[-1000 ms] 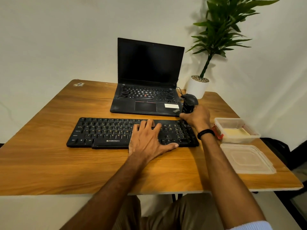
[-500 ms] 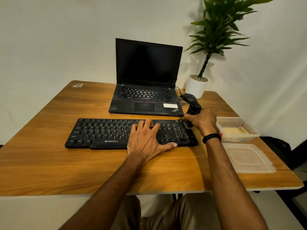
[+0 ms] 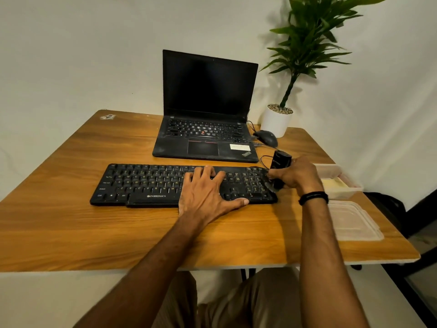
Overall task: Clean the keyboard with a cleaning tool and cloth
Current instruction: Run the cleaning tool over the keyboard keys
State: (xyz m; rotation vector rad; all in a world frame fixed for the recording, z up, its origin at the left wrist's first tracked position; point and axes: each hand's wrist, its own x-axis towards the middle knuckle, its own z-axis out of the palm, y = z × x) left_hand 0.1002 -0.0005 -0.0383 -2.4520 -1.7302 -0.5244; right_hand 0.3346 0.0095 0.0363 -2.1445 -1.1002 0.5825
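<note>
The keyboard [image 3: 165,184] lies mid-desk. The left hand [image 3: 204,191] rests flat, open, steadying it; the right hand [image 3: 294,176] holds the cleaning tool [image 3: 279,169] at its right end. Best sweep lightly along each row.

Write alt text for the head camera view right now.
A right hand holds a black cleaning tool at the right end of a black keyboard while the left hand presses it flat; a laptop sits behind.

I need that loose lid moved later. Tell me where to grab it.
Take the clear plastic lid by its raised rim at the near right corner, coming from the right. It lies flat on the table, so only the rim offers a grip.
</note>
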